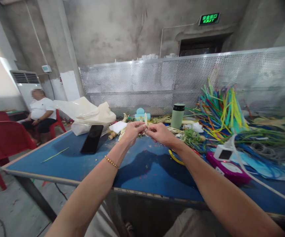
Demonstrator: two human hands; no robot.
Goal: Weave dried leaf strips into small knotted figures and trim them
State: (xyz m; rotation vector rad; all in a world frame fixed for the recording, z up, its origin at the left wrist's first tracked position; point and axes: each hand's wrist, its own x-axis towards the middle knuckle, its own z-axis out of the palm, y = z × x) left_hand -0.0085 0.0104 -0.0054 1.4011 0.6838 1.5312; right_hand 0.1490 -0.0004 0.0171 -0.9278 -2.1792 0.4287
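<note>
My left hand [132, 133] and my right hand [161, 133] meet above the blue table [65, 161], both with fingers pinched together. Between them is a small pale strip [145, 118], like dried husk, its tip sticking up over the fingertips. Fingers cover its lower part. Behind the hands lie pale husk-like pieces [166, 119]. To the left of my left hand are a white card [118, 126] and a small wooden piece [112, 135]. A yellow curved piece [175, 157] lies under my right forearm.
A black phone [92, 139] and crumpled plastic bag [90, 112] lie left. At right stand a green tumbler [177, 116], colourful strips [221, 112], green strands [193, 138] and a magenta box [231, 169] with a white cable. A perforated metal screen [137, 77] backs the table; a person [42, 108] sits far left.
</note>
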